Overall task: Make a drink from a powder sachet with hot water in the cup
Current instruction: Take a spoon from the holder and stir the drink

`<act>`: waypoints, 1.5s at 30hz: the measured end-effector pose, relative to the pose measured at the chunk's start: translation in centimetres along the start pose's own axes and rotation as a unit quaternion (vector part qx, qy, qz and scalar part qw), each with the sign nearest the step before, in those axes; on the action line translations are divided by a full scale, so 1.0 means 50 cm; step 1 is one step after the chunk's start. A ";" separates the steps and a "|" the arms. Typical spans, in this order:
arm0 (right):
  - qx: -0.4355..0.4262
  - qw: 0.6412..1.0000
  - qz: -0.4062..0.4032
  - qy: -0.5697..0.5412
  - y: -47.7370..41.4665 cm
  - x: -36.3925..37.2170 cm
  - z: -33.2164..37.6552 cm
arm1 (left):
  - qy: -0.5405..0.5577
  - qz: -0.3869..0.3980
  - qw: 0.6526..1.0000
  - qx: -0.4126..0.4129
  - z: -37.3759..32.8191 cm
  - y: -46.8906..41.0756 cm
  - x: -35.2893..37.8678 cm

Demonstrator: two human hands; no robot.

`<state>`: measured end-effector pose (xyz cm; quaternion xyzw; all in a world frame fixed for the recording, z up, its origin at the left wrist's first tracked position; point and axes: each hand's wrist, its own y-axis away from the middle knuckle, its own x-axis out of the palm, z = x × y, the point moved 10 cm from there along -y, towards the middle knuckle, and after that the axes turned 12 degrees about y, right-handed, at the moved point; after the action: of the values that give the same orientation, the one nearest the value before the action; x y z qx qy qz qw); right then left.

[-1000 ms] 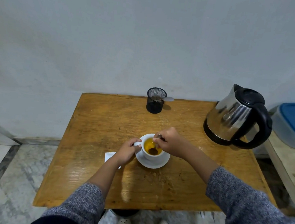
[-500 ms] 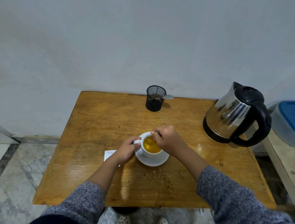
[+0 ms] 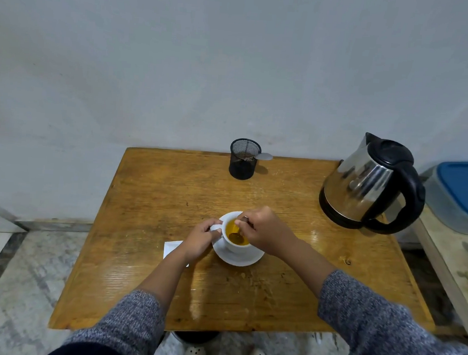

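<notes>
A white cup full of orange-yellow liquid stands on a white saucer in the middle of the wooden table. My left hand grips the cup's handle on its left side. My right hand hovers over the cup's right rim, pinching a metal spoon whose bowl is dipped in the liquid. A white sachet lies flat on the table, partly hidden under my left wrist. The steel kettle with a black handle stands at the table's back right.
A black mesh holder with a spoon handle poking out sits at the table's back edge near the wall. A side surface on the right carries a grey container with a blue lid. Crumbs of powder dot the wood in front of the saucer.
The spoon has circled inside the cup, from the near side to the far rim and back toward the middle. My left hand has stayed on the handle.
</notes>
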<state>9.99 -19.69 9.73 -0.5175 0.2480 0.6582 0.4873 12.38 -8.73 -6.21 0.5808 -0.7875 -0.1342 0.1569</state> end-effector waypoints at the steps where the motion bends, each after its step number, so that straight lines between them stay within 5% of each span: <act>1: 0.008 1.000 -0.002 -0.006 -0.002 0.001 -0.002 | -0.002 0.001 1.000 -0.001 -0.001 0.001 0.000; 6: 0.050 0.998 0.005 -0.040 -0.005 0.004 -0.025 | -0.006 0.006 1.000 0.000 0.002 -0.002 0.001; 17: -0.007 1.000 -0.011 -0.025 0.008 -0.097 -0.029 | -0.010 0.000 1.000 -0.001 0.007 -0.011 -0.006; 21: 0.056 0.993 -0.054 -0.091 0.018 -0.134 -0.077 | -0.010 0.004 1.000 -0.001 0.008 -0.010 -0.005; 34: 0.099 0.984 -0.001 -0.147 0.034 -0.097 -0.109 | -0.020 -0.003 1.000 0.001 0.002 -0.002 -0.004; 38: 0.241 0.888 -0.162 -0.356 0.071 -0.120 -0.209 | -0.030 -0.003 1.000 0.001 0.000 0.002 -0.003; 41: 0.366 0.757 -0.285 -0.460 0.139 -0.111 -0.296 | -0.030 -0.009 1.000 0.001 0.001 0.003 -0.005; 45: 0.509 0.563 -0.346 -0.552 0.248 -0.022 -0.347 | -0.032 -0.022 0.999 0.000 -0.003 0.010 -0.003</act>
<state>6.47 -39.50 2.64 0.2341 0.0260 0.3611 0.9023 12.05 -8.46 -5.91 0.5931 -0.7794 -0.1557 0.1289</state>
